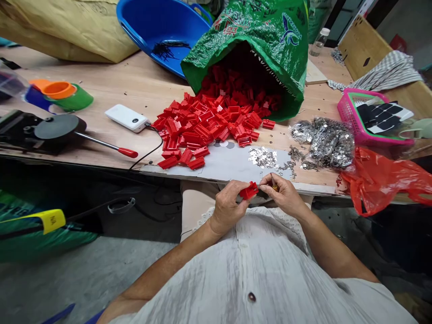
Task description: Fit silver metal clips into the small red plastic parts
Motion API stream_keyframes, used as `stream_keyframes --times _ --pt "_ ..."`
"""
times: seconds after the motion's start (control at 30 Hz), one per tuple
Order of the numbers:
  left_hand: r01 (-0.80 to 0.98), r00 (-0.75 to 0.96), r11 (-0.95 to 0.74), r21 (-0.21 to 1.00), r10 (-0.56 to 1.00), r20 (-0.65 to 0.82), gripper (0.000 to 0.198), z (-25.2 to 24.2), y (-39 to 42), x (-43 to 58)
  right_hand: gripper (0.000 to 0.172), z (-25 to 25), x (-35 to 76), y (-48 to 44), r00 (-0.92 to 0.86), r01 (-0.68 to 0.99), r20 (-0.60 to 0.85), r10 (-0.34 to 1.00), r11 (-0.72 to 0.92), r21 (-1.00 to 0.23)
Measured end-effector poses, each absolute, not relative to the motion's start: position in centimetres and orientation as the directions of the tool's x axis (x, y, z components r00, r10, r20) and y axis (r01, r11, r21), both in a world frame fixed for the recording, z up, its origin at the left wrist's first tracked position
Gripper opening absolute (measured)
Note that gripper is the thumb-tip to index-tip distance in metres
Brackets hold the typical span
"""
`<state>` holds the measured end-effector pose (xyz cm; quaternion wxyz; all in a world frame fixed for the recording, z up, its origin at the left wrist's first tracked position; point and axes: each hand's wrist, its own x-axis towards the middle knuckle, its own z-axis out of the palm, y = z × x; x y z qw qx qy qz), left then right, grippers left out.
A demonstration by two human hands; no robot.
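Observation:
My left hand point(230, 204) pinches a small red plastic housing point(249, 191) just off the table's front edge. Close to its right side, my right hand point(282, 194) has its fingers closed round a thin tool with a yellowish handle point(274, 187); its dark, slim end points up. The right fingertips are near the housing, and whether they also pinch a small metal piece is too small to tell. Beyond the hands, small shiny metal pieces point(263, 157) lie spread on a grey sheet point(229, 167). A heap of similar red housings point(202, 126) spills from a green woven sack point(290, 58).
Bagged metal parts point(332, 141), a pink basket point(346, 112) and a red plastic bag point(378, 175) are on the right. Leftward are a white power bank point(126, 118) with a cable, a red-tipped lever point(126, 152) and a blue basin point(135, 27) behind.

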<state>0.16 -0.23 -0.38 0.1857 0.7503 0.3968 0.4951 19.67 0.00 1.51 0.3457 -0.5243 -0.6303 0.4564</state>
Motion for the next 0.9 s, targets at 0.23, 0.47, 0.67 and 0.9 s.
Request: stream_keyframes --times 0.23,0.47,0.67,0.9 --pt "0.367 0.213 -0.622 0.692 0.780 0.589 0.024 -0.5 -0.5 0.5 0.020 0.8 19.2 0.4 -0.280 0.199 -0.126 0.952 -0.071 -0.977" --pt "0.323 0.220 -0.645 0.693 0.763 0.608 0.024 -1.0 -0.5 0.5 0.026 0.2 19.0 0.5 -0.312 0.180 -0.157 0.937 -0.104 -0.978" --pt "0.282 0.240 -0.616 0.736 0.788 0.567 0.025 -1.1 -0.6 0.0 0.032 -0.1 18.5 -0.1 -0.371 0.053 -0.212 0.904 -0.207 -0.977" --pt "0.143 0.276 -0.576 0.805 0.804 0.526 0.030 -1.4 -0.4 -0.6 0.040 0.1 19.2 -0.5 -0.460 -0.048 -0.317 0.830 -0.379 -0.924"
